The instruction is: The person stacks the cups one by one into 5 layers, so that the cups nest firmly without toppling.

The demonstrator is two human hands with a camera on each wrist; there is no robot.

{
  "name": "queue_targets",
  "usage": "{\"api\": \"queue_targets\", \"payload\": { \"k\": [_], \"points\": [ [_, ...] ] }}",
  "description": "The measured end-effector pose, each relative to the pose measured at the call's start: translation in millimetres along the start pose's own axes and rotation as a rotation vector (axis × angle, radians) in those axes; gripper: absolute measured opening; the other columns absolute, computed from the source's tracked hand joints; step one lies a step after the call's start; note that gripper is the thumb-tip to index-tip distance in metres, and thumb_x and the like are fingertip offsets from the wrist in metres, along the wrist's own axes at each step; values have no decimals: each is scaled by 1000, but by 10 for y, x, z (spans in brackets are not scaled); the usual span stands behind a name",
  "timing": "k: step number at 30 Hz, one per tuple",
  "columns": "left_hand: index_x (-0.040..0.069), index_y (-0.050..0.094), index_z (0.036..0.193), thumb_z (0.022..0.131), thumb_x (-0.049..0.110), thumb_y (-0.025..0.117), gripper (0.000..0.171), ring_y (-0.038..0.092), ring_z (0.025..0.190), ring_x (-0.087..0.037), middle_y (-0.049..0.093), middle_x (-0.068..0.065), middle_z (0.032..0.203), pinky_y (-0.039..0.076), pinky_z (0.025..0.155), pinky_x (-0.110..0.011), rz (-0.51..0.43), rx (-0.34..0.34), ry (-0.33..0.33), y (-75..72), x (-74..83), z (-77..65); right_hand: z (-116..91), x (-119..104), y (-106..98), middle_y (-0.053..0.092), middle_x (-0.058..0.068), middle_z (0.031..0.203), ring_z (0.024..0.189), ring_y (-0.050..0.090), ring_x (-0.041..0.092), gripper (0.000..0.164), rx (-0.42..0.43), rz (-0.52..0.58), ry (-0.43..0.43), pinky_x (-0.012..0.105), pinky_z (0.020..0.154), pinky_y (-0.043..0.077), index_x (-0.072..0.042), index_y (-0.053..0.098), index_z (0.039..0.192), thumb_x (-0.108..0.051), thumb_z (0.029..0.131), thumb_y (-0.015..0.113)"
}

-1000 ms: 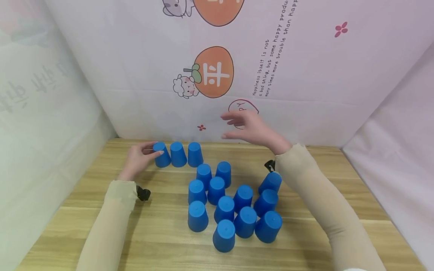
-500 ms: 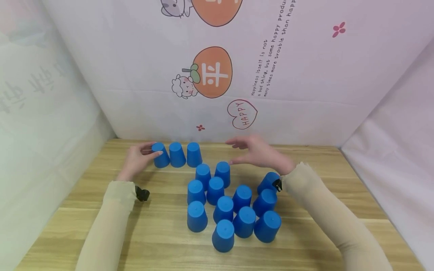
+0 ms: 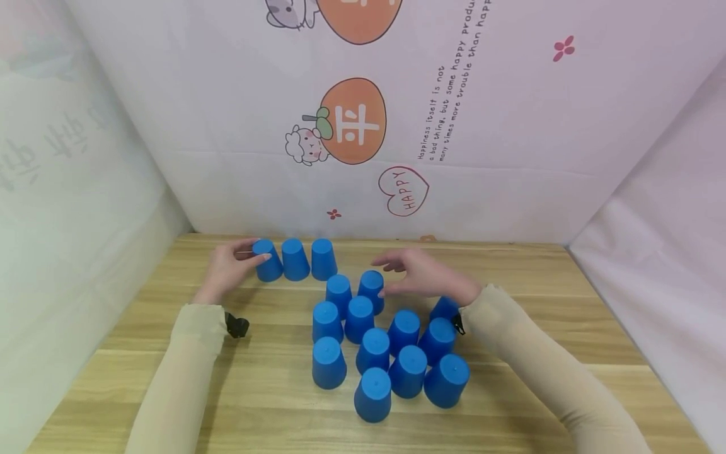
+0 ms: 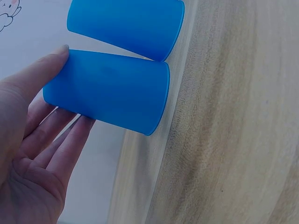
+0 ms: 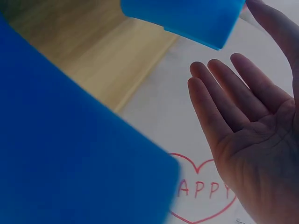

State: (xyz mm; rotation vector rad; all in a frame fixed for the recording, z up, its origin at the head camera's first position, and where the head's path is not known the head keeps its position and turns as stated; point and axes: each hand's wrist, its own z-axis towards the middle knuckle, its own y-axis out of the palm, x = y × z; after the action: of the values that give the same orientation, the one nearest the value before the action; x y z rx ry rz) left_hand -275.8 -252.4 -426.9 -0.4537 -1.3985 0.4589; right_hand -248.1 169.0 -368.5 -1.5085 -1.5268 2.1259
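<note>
Upside-down blue plastic cups stand on the wooden table. At the back left, my left hand holds the leftmost cup of a row of three near its narrow top end. In the left wrist view the thumb lies on one side of that cup and the fingers on the other. My right hand hovers just right of the rear cup of the middle group, thumb tip overlapping its side in the head view. Its fingers are extended around no cup in the right wrist view, where a cup shows beyond the fingertips.
Several more cups, such as the front one, stand close together in the middle and right of the table. My right forearm partly covers the far right cup. A printed white cloth rises behind the table edge.
My right hand has come down from in front of the back cloth to beside the middle group's rear cup. The left hand keeps its hold on the leftmost cup.
</note>
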Motion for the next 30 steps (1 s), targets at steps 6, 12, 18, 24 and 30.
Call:
{"api": "queue_targets", "payload": {
  "k": [6, 12, 18, 24, 30],
  "points": [
    [1, 56, 142, 94, 40, 75, 65, 60, 121, -41, 61, -23, 134, 51, 98, -53, 5, 2, 2, 0, 5, -11, 40, 25, 63, 64, 3, 134, 122, 62, 27, 55, -32, 18, -32, 48, 99, 52, -9, 62, 138, -26, 90, 82],
    [0, 57, 142, 94, 40, 75, 65, 60, 120, -41, 61, -23, 134, 51, 98, -53, 6, 6, 3, 1, 17, -19, 84, 56, 107, 67, 3, 129, 116, 65, 22, 48, -15, 14, -52, 44, 97, 53, -8, 64, 135, -23, 92, 80],
    [-1, 56, 142, 94, 39, 76, 65, 60, 121, -41, 60, -24, 135, 51, 99, -53, 1, 4, 13, -4, 13, -12, 109, 70, 138, 68, 1, 124, 112, 66, 19, 44, -7, 4, -50, 43, 95, 55, -11, 65, 132, -24, 93, 79],
    [0, 57, 141, 94, 39, 76, 64, 61, 120, -40, 61, -23, 135, 51, 99, -52, 4, 4, 4, 0, 5, -6, 129, 11, 99, 68, 0, 125, 111, 66, 18, 45, 27, -5, -38, 41, 93, 56, -12, 65, 132, -26, 92, 79],
    [1, 57, 142, 94, 40, 75, 64, 60, 120, -40, 60, -22, 136, 52, 98, -53, 5, -2, -2, -6, -4, 7, 214, -94, -53, 68, 0, 125, 111, 66, 18, 45, 82, 7, -24, 38, 91, 57, -12, 65, 133, -27, 92, 79]
  ]
}}
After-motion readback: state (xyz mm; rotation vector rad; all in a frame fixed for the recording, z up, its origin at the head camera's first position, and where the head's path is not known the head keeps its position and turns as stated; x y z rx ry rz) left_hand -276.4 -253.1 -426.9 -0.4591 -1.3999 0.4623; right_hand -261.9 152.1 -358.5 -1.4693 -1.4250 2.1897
